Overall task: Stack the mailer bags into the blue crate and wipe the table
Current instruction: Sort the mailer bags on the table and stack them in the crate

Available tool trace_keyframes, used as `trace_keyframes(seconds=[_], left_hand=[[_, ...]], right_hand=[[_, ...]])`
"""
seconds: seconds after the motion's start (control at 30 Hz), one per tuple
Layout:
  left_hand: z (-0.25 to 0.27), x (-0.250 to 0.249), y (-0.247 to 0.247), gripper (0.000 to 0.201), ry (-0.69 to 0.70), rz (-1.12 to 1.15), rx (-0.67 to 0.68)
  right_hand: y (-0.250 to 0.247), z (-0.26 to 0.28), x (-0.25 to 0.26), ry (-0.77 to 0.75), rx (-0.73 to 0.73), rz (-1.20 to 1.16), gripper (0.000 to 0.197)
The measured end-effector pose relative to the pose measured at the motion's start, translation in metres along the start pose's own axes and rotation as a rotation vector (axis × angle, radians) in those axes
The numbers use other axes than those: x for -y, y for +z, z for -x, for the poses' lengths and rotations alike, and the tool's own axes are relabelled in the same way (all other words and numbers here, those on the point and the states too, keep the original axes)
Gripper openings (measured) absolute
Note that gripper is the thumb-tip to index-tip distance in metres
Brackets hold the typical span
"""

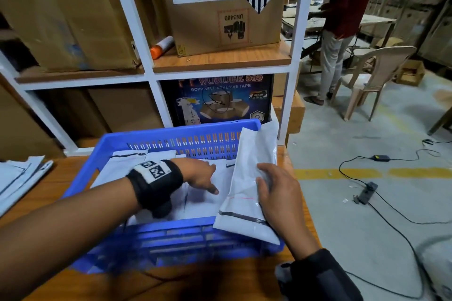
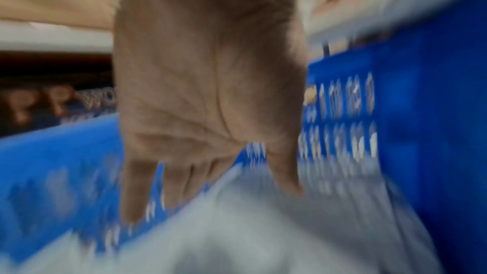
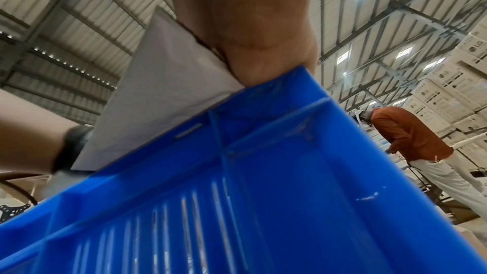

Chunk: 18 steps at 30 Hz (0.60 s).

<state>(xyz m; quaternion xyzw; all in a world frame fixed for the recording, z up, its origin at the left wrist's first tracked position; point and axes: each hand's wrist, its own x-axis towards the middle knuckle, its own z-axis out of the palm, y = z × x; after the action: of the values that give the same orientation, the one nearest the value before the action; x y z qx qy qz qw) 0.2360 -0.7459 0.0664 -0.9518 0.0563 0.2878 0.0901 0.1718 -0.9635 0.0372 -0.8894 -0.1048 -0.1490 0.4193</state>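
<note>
Two hands over blue crate [image 1: 137, 139] on wooden table [image 1: 56, 193]: left hand [image 1: 200, 175] spread flat; right hand [image 1: 276, 190] grips mailer bag [image 1: 244, 193] tilted over the crate's right rim.

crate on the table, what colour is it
Blue; the crate shows best in the head view.

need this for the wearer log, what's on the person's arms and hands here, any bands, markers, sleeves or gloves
Both hands are bare: no gloves, and no sleeves in sight on the forearms. The left wrist band is a wide black strap bearing a white patch printed with black square-block markers, with a dark rounded camera body under the wrist. The right wrist band is a similar broad black strap with a grey unit at its inner edge; no marker patch shows there.
</note>
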Motion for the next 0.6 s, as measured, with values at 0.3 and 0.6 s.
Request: trace_keyframes(seconds=[0.3, 0.6], left_hand=[[0.143, 0.051, 0.045, 0.108, 0.101, 0.286, -0.222], [0.129, 0.081, 0.132, 0.100, -0.199, 0.413, -0.491]], right_hand=[[0.003, 0.001, 0.006, -0.013, -0.040, 0.081, 0.027], [-0.008, -0.073, 0.065, 0.095, 0.498, 0.413, 0.026]])
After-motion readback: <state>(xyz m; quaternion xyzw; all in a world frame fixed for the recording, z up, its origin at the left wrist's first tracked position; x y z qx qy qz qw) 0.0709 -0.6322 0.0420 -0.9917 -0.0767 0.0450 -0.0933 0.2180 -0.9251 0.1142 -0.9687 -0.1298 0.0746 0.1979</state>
